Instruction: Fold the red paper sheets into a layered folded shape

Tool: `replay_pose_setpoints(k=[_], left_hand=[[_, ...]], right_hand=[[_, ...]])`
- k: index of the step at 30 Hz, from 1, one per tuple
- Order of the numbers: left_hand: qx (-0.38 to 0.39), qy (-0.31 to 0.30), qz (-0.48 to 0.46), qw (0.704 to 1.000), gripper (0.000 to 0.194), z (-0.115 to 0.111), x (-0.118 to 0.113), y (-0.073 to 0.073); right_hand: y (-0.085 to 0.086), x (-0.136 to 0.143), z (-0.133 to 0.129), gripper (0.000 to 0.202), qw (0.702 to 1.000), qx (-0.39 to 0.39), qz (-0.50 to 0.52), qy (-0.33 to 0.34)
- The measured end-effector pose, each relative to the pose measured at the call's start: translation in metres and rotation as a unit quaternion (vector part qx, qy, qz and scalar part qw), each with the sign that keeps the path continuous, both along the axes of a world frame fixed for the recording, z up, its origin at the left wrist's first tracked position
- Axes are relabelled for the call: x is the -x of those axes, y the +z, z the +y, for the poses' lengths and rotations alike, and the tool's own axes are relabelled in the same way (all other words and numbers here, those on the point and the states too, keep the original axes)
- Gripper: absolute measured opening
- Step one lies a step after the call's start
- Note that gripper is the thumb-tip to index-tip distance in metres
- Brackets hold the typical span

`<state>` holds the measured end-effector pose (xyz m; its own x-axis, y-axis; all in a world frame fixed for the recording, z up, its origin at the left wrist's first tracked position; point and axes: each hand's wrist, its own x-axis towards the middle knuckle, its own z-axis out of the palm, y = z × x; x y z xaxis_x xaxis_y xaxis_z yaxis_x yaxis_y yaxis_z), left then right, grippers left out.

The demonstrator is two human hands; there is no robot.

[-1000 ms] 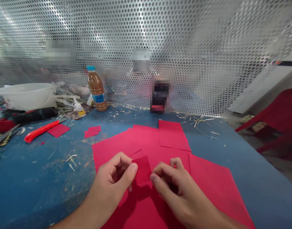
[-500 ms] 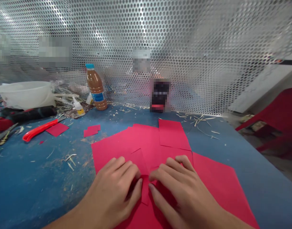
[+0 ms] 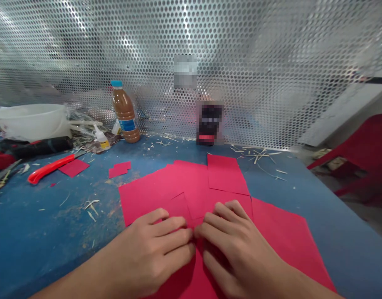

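Red paper sheets [image 3: 191, 180] overlap on the table before me. My left hand [image 3: 161, 245] lies on them, its fingers bent and pressed together on a small red paper piece. Close beside it, my right hand [image 3: 232, 241] curls its fingers and thumb on the same piece, with the index fingertips of both hands almost meeting. Most of that piece is hidden under the hands. A smaller red paper rectangle [image 3: 226, 173] rests on top of the sheets at the far side, beyond my right hand.
On the blue table [image 3: 53, 224] lie a red-handled knife [image 3: 52, 167], paper scraps [image 3: 119, 169] and thin straw bits. Further back stand a brown-filled bottle [image 3: 125, 112], a glue bottle [image 3: 101, 138] and a white tub [image 3: 33, 120]. A perforated metal panel [image 3: 153, 45] closes off the back.
My left hand has shifted right and turned, its fingers now over the paper piece and its thumb no longer plainly visible. The right hand has barely moved.
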<state>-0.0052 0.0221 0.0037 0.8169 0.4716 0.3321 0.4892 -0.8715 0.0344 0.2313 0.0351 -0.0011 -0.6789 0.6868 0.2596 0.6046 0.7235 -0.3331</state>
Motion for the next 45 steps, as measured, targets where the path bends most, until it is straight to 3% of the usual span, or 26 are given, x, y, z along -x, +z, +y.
replay_pose_setpoints(k=[8,19,27,32,40,45], left_hand=[[0.083,-0.012,0.065,0.994,0.03,-0.002,0.003,0.026],[0.217,0.011,0.097,0.971,0.043,-0.008,0.01,0.032],[0.198,0.023,0.082,0.976,0.018,-0.006,0.003,0.038],[0.226,0.03,0.116,0.967,0.009,-0.008,-0.001,0.046],[0.138,0.015,0.121,0.983,0.011,-0.013,-0.006,0.038],[0.176,0.034,0.117,0.977,0.022,-0.013,-0.007,0.034]], right_hand=[[0.001,-0.001,0.001,0.016,0.999,0.035,0.004,-0.007],[0.007,0.005,-0.004,0.007,0.998,0.045,-0.032,-0.023],[0.005,0.007,-0.001,0.003,0.999,0.028,-0.026,-0.03],[0.0,0.011,0.001,0.011,0.998,-0.058,-0.017,-0.034],[-0.004,0.015,0.007,0.013,0.997,-0.064,-0.041,-0.034],[-0.009,0.015,0.01,0.017,0.993,-0.089,-0.076,-0.032]])
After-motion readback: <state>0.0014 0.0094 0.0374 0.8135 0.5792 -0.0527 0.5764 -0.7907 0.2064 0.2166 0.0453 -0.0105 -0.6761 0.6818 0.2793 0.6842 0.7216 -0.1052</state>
